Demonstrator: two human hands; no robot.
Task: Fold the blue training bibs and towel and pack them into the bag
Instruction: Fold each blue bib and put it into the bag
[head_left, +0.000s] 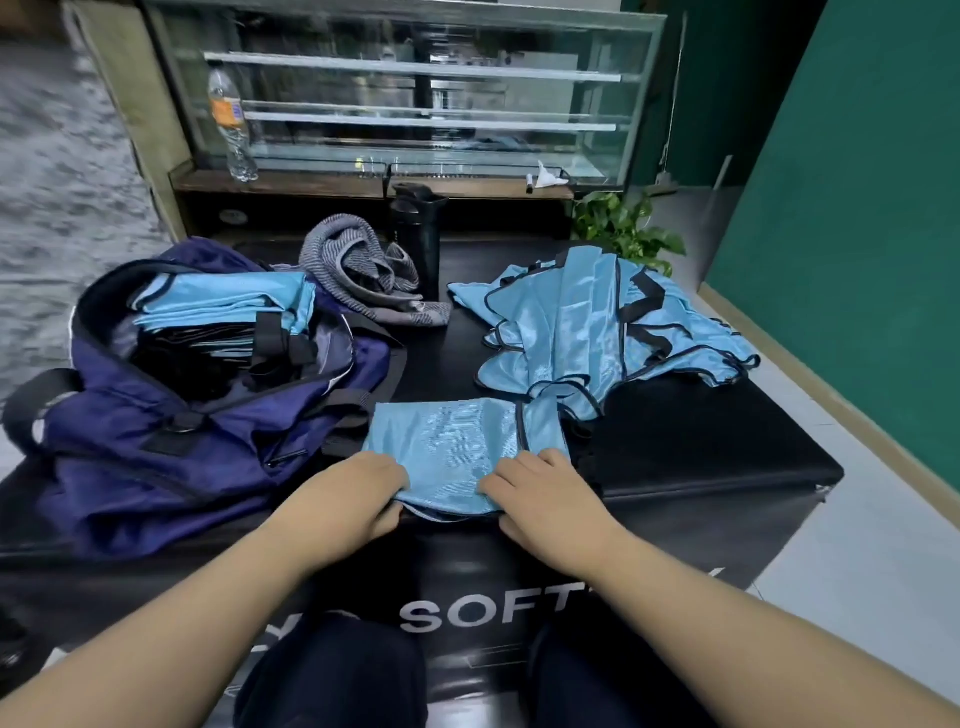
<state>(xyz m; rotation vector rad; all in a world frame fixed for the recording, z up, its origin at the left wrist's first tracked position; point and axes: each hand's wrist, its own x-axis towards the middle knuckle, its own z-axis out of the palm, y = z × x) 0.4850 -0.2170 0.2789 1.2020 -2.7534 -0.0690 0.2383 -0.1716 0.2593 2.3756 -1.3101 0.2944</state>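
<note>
Right at the near edge of the black padded box (717, 441) lies a folded blue bib (447, 441), its dark trim running down the right side. The left hand (358, 493) grips its near left corner, fingers curled over the cloth and thumb under the edge; the right hand (545, 493) grips the near right corner the same way. Beyond it to the right sits a loose heap of unfolded blue bibs (597, 322). To the left, the open navy bag (182, 431) already holds folded blue bibs (228, 301) in its mouth. A grey striped towel (363, 270) lies crumpled behind, just beside a black bottle (418, 234). White letters "SOFT" (478, 613) show on the box's front face; the rest is hidden. A clear water bottle (231, 124) with an orange label, unreadable, stands on the counter.
</note>
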